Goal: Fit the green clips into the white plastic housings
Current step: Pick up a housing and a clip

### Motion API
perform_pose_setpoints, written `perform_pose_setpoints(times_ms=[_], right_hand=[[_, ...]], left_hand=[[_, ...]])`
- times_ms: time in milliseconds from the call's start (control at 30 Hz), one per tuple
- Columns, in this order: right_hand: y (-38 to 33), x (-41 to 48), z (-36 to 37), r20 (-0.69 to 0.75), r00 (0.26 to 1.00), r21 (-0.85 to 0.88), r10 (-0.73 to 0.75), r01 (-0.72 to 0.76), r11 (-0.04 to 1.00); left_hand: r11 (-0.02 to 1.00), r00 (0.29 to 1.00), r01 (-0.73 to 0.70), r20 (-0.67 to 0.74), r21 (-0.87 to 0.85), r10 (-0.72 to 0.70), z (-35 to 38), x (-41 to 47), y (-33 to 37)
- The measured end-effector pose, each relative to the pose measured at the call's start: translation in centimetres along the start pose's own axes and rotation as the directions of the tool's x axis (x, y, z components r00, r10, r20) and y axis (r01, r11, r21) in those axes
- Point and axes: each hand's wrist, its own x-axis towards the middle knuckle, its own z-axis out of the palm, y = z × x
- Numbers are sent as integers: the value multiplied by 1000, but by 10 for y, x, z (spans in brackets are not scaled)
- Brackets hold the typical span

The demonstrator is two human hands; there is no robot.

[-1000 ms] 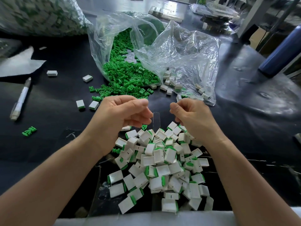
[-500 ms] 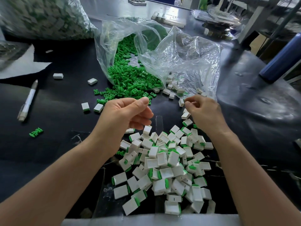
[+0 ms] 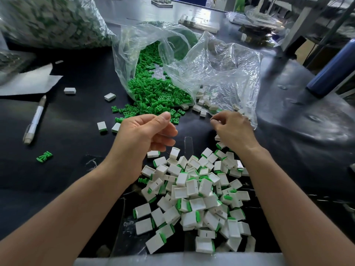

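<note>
Several stray housings (image 3: 109, 96) near pen (image 3: 35, 120)

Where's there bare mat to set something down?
Bare mat: between pen and left hand, bar one stray clip; and right of the right hand, below the blue cylinder. Crowded: assembled pile between the arms, green clips ahead.

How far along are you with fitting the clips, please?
Done: the near pile of clipped housings. In hand: nothing I can see; the right hand reaches toward the empty housings by the bag. Still to do: a heap of green clips.
</note>
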Motion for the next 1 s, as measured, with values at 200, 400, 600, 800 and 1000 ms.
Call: perform_pose_setpoints(times_ms=[200,400,600,800,1000], right_hand=[[-20,-14,-13,60,991,480,-117,74,874],[-35,-44,-14,159,915,694,-370,163,701],[-40,-50,-8,143,935,702,-324,135,699],[-35,-46,-9,145,953,629,-268,121,768],[-26,-25,-9,80,985,390,-151,109,914]], left_hand=[[996,1000,-3,14,90,2,3,-2,-3],[982,992,-65,122,176,43,4,-5,-5],[982,993,-55,113,183,35,7,-5,-6],[976,995,-26,99,216,4,6,-5,-7],[982,999,10,34,186,-17,5,-4,-7]])
